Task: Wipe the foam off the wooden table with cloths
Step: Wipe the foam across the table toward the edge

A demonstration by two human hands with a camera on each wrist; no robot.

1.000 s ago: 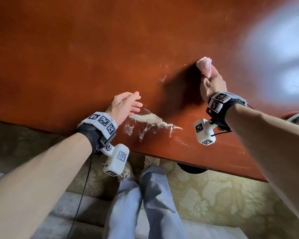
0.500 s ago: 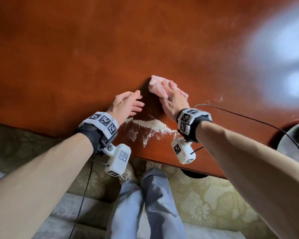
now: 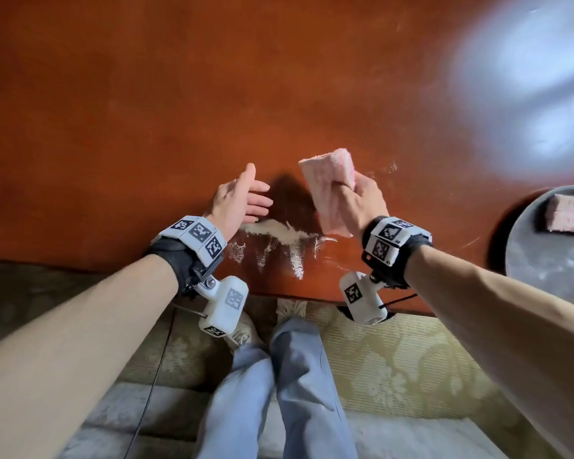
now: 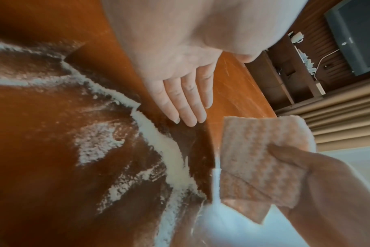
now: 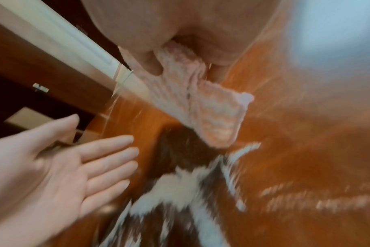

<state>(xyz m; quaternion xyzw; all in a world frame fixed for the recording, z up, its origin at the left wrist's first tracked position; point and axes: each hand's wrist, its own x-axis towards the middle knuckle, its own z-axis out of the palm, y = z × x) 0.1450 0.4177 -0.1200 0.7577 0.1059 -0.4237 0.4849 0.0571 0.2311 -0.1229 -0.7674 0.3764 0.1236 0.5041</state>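
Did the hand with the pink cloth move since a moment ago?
Yes. The right hand lifted the pink cloth off the table and drew right, away from the foam. The left hand opened beside it.

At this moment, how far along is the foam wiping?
Done: the table beyond the hands looks mostly clear, with faint specks. In hand: the right hand grips a pink cloth lifted off the wood; the left hand is open beside it. Left: a thick foam ridge and streaks near the front edge. A second cloth lies in the grey tray.
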